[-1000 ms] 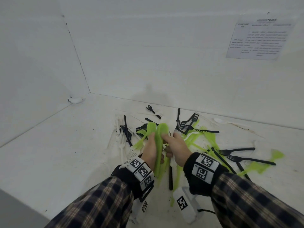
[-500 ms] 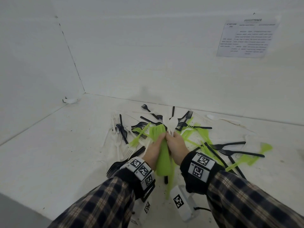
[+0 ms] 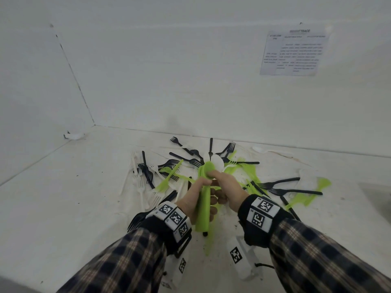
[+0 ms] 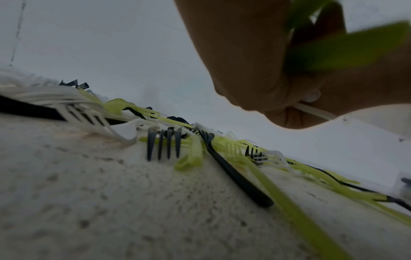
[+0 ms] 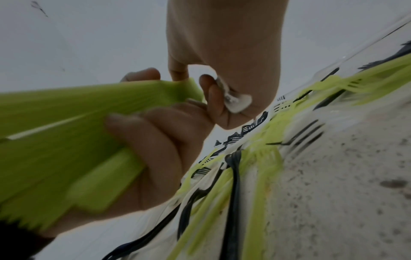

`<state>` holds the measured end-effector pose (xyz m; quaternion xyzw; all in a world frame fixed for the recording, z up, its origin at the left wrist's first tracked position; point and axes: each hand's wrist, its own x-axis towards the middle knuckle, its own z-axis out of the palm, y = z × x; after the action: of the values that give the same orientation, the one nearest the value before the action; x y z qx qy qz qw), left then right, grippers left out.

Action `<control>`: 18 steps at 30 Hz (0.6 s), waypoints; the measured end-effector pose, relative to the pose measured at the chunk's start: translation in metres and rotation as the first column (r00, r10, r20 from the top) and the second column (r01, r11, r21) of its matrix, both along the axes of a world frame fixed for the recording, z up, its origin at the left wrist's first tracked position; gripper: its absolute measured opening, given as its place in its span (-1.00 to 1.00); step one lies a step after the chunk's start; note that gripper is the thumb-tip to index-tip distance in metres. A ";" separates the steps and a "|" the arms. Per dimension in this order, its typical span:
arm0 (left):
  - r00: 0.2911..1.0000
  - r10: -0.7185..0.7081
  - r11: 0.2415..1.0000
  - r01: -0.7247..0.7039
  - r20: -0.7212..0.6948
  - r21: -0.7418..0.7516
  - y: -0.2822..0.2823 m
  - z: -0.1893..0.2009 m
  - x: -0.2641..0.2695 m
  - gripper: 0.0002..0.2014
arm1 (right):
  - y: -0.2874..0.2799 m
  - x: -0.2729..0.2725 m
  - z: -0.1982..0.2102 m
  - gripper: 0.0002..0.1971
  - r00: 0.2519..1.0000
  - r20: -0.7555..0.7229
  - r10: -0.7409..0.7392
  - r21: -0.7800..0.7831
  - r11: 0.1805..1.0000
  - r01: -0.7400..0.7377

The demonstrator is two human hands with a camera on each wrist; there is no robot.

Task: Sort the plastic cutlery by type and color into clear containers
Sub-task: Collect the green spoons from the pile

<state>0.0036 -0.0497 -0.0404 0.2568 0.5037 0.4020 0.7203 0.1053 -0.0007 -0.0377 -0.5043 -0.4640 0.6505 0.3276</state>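
Left hand (image 3: 195,199) clutches the green spoon stack (image 3: 203,199); right hand (image 3: 227,192), pinching a white spoon (image 3: 218,161), should square bowls before lifting.

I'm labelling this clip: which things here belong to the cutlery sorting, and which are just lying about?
Job:
- green spoon bundle, gripped by left hand and right hand
- loose black forks, green forks, white forks

Lying about:
- printed sheet on wall
- white scrap in corner

white table (image 3: 63,208), black forks (image 3: 296,191), green forks (image 3: 167,180), white forks (image 3: 140,185) scattered
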 end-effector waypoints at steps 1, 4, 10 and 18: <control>1.000 -0.018 1.000 0.017 -0.004 -0.012 -0.001 0.001 0.000 -0.65 | 0.001 0.002 0.000 -0.78 1.000 0.013 0.002 0.013 1.000 -0.002; 0.997 -0.076 0.997 0.076 0.011 -0.023 -0.003 0.003 0.001 -0.67 | 0.002 0.006 0.000 -0.78 0.999 0.008 0.037 0.015 0.999 -0.038; 0.999 -0.030 0.999 0.030 0.019 -0.019 -0.001 -0.001 0.004 -0.65 | 0.006 0.009 0.000 -0.82 1.000 -0.020 0.018 0.054 0.998 -0.017; 0.925 -0.001 0.991 0.052 -0.381 0.125 0.011 -0.010 0.011 -0.91 | 0.014 0.008 -0.007 -0.73 0.985 0.125 -0.120 0.213 0.973 0.091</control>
<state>0.0151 -0.0387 -0.0502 0.3837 0.6023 0.3674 0.5958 0.1134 0.0130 -0.0449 -0.5351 -0.5229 0.5442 0.3796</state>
